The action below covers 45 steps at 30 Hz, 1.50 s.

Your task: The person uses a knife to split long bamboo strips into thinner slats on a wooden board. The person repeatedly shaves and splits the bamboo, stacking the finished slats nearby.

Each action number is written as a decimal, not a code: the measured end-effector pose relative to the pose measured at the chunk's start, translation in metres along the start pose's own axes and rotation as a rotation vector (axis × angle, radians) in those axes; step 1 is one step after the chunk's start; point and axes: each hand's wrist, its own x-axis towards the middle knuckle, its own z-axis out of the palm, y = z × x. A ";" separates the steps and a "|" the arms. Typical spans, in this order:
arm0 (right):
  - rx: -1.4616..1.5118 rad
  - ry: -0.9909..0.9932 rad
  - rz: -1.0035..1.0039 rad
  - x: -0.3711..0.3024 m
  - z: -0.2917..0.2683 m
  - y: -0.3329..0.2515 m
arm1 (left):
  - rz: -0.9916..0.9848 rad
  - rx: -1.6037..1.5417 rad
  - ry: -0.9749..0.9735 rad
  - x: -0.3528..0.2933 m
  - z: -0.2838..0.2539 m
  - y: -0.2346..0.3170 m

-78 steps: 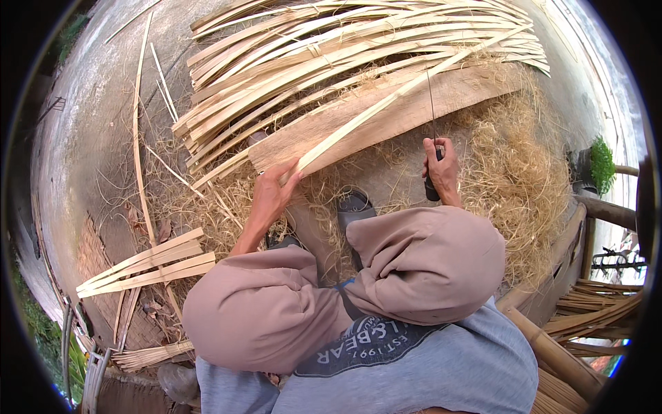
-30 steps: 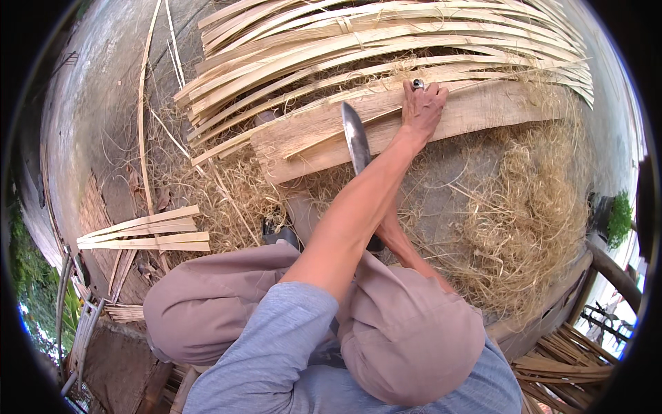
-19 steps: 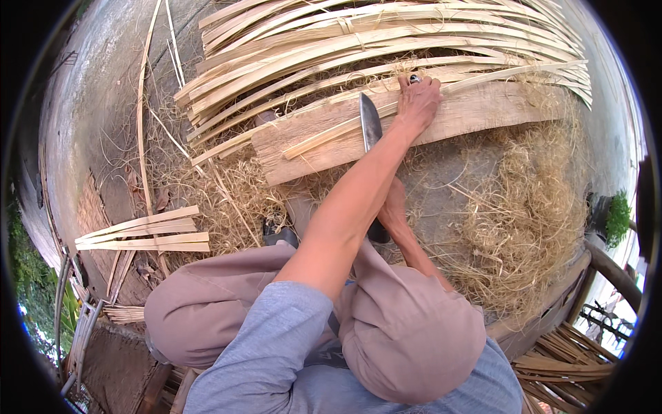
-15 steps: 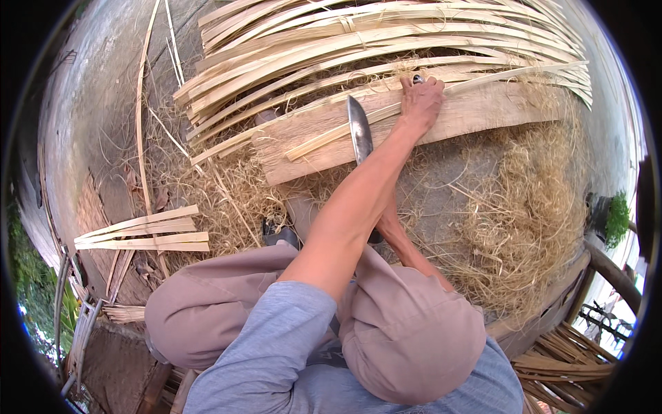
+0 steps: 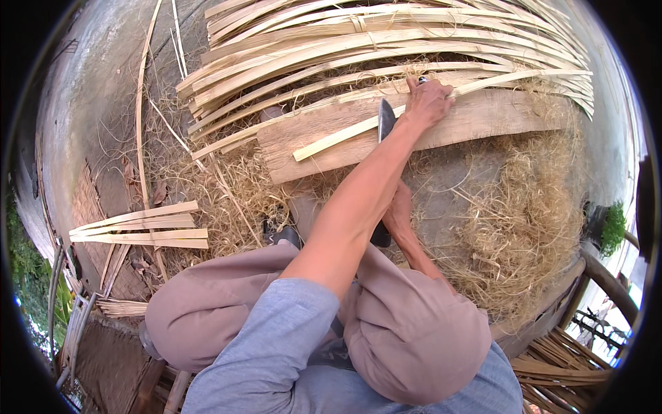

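My left hand [image 5: 429,101], with a ring on one finger, is closed on a pale bamboo strip [image 5: 338,140] that lies slantwise across a wide wooden board [image 5: 496,119]. My left forearm crosses over the right one. Below it, my right hand [image 5: 398,209] is closed on a knife; the forearm hides part of the grip. The dark end of the handle shows below that forearm. The blade of the knife [image 5: 386,119] stands up at the strip, just left of my left wrist. Whether its edge bites into the strip I cannot tell.
Many long bamboo strips [image 5: 310,52] lie side by side beyond the board. Curly shavings [image 5: 517,228] are heaped at right and around the board's left end. Several short strips [image 5: 148,238] lie at left. A plant [image 5: 612,228] stands at the right edge.
The knife blade has moved right along the strip, close to my left wrist. My right hand has risen slightly. The strip's near end shows a brighter, yellower face. My left hand keeps its grip.
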 end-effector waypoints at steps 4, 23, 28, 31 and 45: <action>-0.103 -0.135 -0.001 -0.017 0.003 0.004 | 0.042 -0.023 0.001 -0.002 -0.003 0.003; -0.155 -0.299 -0.233 -0.036 0.033 -0.010 | -0.073 0.175 0.008 0.016 -0.008 0.015; -0.153 -0.023 -0.034 -0.007 -0.004 -0.021 | -0.181 0.105 0.026 0.004 -0.002 0.005; -0.136 0.116 -0.046 0.014 -0.011 -0.009 | -0.094 0.095 0.181 -0.009 0.007 0.000; -0.050 -0.134 -0.255 -0.009 0.018 0.006 | -0.074 0.107 0.139 -0.006 0.006 0.004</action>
